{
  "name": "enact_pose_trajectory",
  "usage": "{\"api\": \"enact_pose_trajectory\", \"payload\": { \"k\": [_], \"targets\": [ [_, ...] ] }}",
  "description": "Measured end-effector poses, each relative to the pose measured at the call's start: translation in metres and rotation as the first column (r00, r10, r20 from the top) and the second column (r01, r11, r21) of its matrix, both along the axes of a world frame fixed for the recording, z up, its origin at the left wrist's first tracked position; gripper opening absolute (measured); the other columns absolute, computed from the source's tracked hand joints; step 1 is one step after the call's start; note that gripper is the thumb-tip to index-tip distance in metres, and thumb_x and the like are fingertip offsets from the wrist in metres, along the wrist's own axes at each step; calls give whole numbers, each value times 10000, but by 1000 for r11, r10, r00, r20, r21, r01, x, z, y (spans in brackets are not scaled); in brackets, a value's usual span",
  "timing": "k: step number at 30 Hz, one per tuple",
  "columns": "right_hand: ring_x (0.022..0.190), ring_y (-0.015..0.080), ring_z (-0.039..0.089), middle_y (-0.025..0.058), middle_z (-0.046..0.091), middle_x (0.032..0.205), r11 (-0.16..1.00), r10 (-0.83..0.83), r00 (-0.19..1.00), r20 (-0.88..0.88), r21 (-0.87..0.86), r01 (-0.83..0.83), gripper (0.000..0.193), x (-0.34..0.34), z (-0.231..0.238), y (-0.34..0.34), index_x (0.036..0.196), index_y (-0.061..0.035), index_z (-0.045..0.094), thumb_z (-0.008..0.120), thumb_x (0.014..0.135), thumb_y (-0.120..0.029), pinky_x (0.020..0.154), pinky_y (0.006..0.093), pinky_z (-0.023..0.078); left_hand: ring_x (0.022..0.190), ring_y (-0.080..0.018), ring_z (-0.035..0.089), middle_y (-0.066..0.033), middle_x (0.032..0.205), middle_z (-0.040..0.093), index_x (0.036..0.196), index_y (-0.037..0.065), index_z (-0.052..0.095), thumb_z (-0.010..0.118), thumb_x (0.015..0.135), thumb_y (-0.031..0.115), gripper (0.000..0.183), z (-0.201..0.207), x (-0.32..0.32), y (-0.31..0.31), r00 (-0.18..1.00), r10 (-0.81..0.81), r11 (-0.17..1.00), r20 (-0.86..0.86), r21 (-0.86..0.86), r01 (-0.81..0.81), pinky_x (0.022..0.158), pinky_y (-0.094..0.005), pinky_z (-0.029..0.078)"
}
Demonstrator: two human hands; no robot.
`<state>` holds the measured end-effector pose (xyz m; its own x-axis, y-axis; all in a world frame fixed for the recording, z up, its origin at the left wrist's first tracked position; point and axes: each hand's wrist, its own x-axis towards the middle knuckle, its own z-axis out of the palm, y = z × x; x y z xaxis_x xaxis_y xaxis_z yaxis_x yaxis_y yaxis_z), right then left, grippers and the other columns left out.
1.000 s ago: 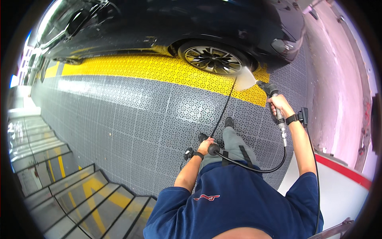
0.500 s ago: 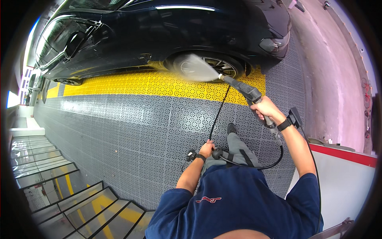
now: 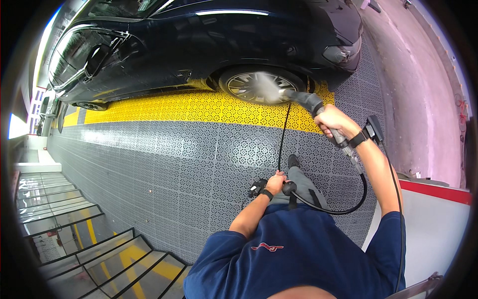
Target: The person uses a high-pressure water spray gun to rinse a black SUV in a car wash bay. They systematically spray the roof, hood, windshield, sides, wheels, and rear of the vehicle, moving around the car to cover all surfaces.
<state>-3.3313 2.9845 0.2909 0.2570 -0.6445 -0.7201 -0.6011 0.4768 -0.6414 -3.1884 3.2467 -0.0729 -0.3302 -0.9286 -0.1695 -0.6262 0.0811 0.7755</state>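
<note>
My right hand (image 3: 334, 121) is wrapped round the grip of a pressure washer gun (image 3: 308, 101). From its nozzle a white fan of spray (image 3: 269, 88) strikes the spoked front wheel (image 3: 241, 82) of a dark car (image 3: 199, 45). Closer to my body, my left hand (image 3: 277, 181) is closed on the black hose (image 3: 283, 137), which runs away toward the wheel. A black ball (image 3: 289, 188) sits on the hose beside that hand. From there the hose loops right and up to the gun's rear end. The trigger is hidden by my fingers.
Grey grid tiles (image 3: 199, 174) cover the floor, with a yellow tiled strip (image 3: 159, 109) along the car. Glossy dark-framed panels (image 3: 134, 264) stand at lower left. A white, red-edged barrier (image 3: 433, 219) is close on my right. One shoe (image 3: 293, 161) shows below the hose.
The spray has moved right across the wheel and looks smaller. My left hand has shifted right and slightly up with the hose. My right hand keeps its hold on the gun.
</note>
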Motion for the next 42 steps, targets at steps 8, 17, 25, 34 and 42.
{"api": "enact_pose_trajectory", "payload": {
  "k": [8,17,25,34,42],
  "targets": [
    [381,121,475,13,512,527,986,141,990,33,-90,-137,204,45,6,3,664,-15,523,606,835,-90,366,295,395,1111,-325,645,-195,1143,668,813,-7,618,582,969,154,227,-14,-8,-1,991,107,994,-75,41,-104,1050,-410,486],
    [380,185,509,73,534,547,986,75,967,-243,-127,-108,123,-16,-32,-9,772,10,538,503,850,-78,366,342,423,1086,-413,620,-207,1035,670,792,63,682,657,909,192,176,17,9,-12,993,95,992,74,-94,-88,1103,-476,421],
    [379,172,478,66,516,544,989,139,957,-255,-19,-149,109,-4,-68,14,808,30,533,605,819,-52,370,343,401,1115,-388,626,-151,1077,690,829,79,715,712,882,311,238,25,4,-23,981,61,994,187,-97,-43,980,-492,495],
    [362,194,504,86,515,504,961,270,962,-41,-43,-272,198,87,-17,0,650,10,504,601,817,-36,356,359,414,1224,-431,558,-227,1285,623,844,59,651,759,836,259,227,16,31,-5,988,138,990,65,32,-141,971,-497,514],
    [369,134,480,43,509,523,908,355,934,50,-255,-332,193,167,116,-38,658,-15,494,613,810,-21,344,303,407,1111,-403,637,-177,1279,645,947,75,682,617,958,384,316,17,26,0,969,239,960,-64,-136,-245,898,-468,554]
  ]
}}
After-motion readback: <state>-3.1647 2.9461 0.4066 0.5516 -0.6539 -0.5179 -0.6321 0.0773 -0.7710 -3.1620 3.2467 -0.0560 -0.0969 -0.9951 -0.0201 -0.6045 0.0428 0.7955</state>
